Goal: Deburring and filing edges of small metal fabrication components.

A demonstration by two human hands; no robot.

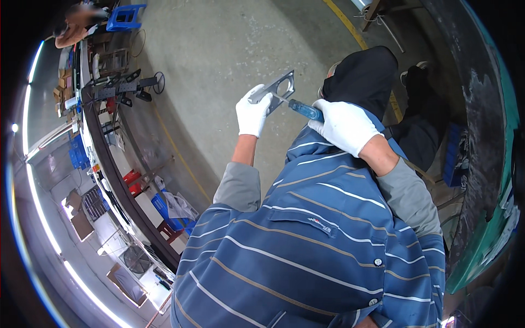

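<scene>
Both of my hands wear white gloves. Between the fingers and thumb of my left hand [253, 113] is a flat grey metal plate [287, 76], tilted, with a large round hole near its far end. My right hand [345, 127] is wrapped round the blue, see-through handle of a screwdriver-like hand tool [306, 109]. Its thin shaft points left to the plate, close by the left thumb. Whether the tip touches the metal, I cannot tell. Plate and tool are held in the air above the floor, in front of my knee.
To the right stands a bench with a worn dark top [478, 109] and a green edge. A long workbench with a dark edge [117, 175] runs along the left. Far left are a blue stool [124, 18] and another person [76, 24]. Yellow lines [347, 22] mark the grey floor.
</scene>
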